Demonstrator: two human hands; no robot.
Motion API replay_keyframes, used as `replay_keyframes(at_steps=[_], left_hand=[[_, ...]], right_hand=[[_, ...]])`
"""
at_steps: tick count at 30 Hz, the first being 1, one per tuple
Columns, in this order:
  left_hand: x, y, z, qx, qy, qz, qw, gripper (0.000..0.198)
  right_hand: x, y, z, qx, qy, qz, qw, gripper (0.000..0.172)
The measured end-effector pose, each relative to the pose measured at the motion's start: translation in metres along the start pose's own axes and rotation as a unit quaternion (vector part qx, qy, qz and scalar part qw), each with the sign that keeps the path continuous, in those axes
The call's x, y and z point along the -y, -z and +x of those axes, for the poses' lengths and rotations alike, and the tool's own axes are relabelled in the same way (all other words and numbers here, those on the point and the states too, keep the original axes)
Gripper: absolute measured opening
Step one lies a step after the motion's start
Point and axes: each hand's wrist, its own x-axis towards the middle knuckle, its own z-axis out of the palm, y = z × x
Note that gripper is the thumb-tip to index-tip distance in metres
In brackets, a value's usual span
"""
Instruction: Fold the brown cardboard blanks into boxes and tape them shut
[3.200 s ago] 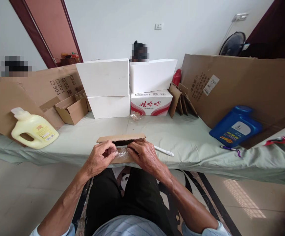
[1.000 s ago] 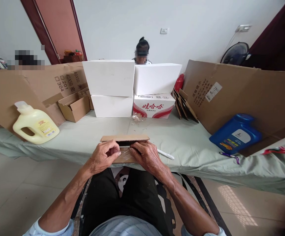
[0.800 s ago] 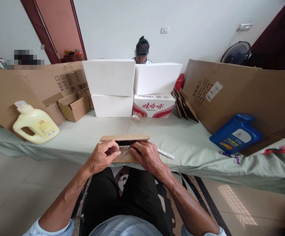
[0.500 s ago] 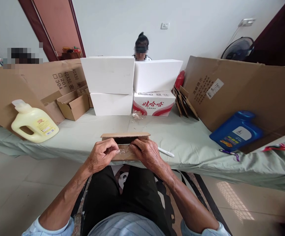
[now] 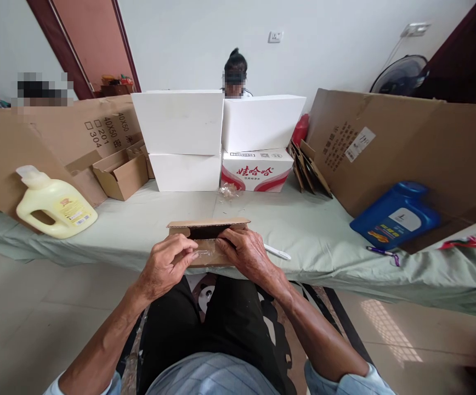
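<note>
A small brown cardboard box (image 5: 208,225) lies at the near edge of the table (image 5: 304,230), its far flap raised. Both my hands rest on its near side. My left hand (image 5: 168,266) is curled, its fingertips pinching a strip of clear tape (image 5: 205,249) on the box. My right hand (image 5: 246,253) presses the same tape and the box from the right, fingers bent. A white pen-like tool (image 5: 277,252) lies just right of my right hand.
A cream jug (image 5: 52,206) lies at left and a blue jug (image 5: 394,216) at right. White boxes (image 5: 180,123) and a red-printed carton (image 5: 256,170) stand at the back. Large cardboard sheets (image 5: 406,142) lean on both sides. A person sits behind the boxes.
My hands stay on the box and tape with only small finger shifts. The view has tilted slightly, so everything sits a little higher in the frame.
</note>
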Motion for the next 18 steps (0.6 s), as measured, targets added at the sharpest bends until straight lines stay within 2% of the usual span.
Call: replay_keyframes(at_steps=[5, 11, 13, 18], left_hand=[[-0.009, -0.004, -0.003, 0.024, -0.071, 0.066, 0.995, 0.018], [-0.025, -0.021, -0.022, 0.094, -0.112, 0.117, 0.982, 0.024], [-0.033, -0.018, -0.025, 0.092, -0.095, 0.093, 0.987, 0.023], [-0.055, -0.006, -0.023, 0.122, -0.06, -0.073, 0.988, 0.019]], right_hand=[[0.001, 0.002, 0.002, 0.007, -0.007, 0.002, 1.0, 0.02], [0.003, 0.0, 0.007, 0.013, -0.007, -0.01, 1.0, 0.021], [0.004, 0.0, 0.009, 0.014, -0.009, -0.013, 1.0, 0.023], [0.0, 0.003, 0.019, 0.005, -0.043, -0.013, 0.999, 0.024]])
